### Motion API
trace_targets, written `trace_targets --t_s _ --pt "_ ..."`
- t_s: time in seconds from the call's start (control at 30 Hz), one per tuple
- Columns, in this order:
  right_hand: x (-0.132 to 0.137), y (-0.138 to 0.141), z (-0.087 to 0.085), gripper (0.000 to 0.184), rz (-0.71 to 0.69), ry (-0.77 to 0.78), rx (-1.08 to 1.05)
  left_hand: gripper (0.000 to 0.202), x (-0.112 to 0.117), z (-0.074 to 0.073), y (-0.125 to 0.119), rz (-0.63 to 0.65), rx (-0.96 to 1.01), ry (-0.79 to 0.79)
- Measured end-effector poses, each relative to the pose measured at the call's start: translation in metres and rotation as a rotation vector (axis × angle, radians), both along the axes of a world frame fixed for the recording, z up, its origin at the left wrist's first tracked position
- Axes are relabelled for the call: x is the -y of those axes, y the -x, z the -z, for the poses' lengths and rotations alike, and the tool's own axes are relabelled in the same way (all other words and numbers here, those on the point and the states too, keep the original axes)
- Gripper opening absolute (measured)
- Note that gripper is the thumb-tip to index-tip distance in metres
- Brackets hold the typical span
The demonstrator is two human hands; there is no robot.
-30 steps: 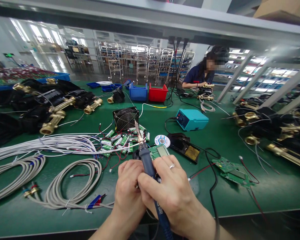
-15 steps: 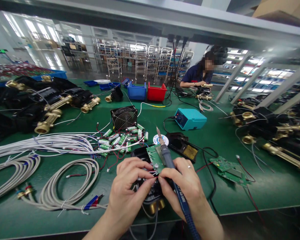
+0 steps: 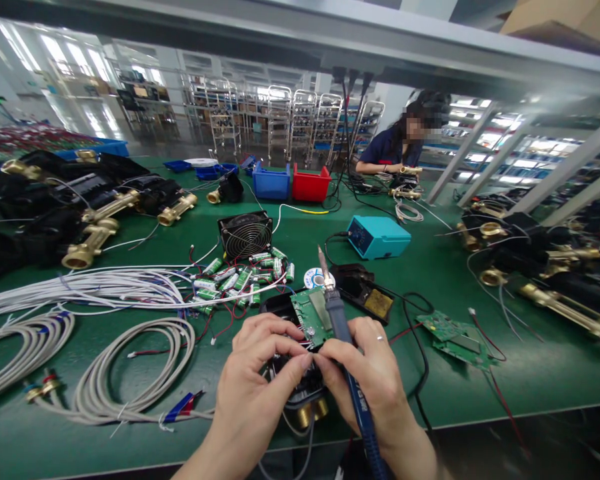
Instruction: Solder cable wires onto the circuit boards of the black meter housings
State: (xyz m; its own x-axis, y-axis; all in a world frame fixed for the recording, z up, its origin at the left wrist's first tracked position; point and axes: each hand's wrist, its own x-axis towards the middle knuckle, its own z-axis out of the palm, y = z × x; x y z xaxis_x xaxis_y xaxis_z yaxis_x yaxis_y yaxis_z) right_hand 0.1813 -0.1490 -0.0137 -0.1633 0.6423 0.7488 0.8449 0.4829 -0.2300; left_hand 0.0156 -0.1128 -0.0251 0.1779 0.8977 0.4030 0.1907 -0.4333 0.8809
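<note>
Holding one soldering iron [image 3: 336,313], right hand [image 3: 380,373] near one board [image 3: 312,316], one fan [image 3: 247,236]

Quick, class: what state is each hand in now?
Left hand: pinched closed; what it holds cannot be told.
Right hand: closed, holding the soldering iron.

bright windows [image 3: 79,59] far left, light-streaked floor [image 3: 97,121], metal racks [image 3: 279,120] standing beyond green tabletop [image 3: 300,233]

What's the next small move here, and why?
Probably settle the thin wires before lowering the soldering iron: the left hand and right hand meet by the near edge of the circuit board, while the iron, in the right hand, points its tip away from them.
</note>
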Motion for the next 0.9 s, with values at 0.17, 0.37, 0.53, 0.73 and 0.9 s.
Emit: trace_targets --t_s 0.17,0.37,0.53,0.73,0.9 --pt "0.001 0.0 0.001 0.009 0.055 -0.046 -0.068 0.014 0.001 0.0 -0.003 -0.035 -0.001 0.012" --pt "0.002 -0.011 0.006 0.017 0.012 -0.02 -0.366 0.015 0.002 0.001 -0.002 -0.056 -0.095 -0.101" --pt "0.004 -0.015 0.01 0.028 0.025 -0.11 -0.547 0.015 0.002 0.0 -0.004 -0.082 -0.155 -0.181" --pt "-0.001 -0.021 0.005 0.017 -0.021 -0.256 -0.917 0.015 0.002 0.003 -0.006 -0.118 -0.164 -0.235" --pt "-0.006 -0.026 -0.008 0.025 0.089 -0.309 -1.188 0.015 0.003 0.005 -0.005 -0.131 -0.161 -0.26"
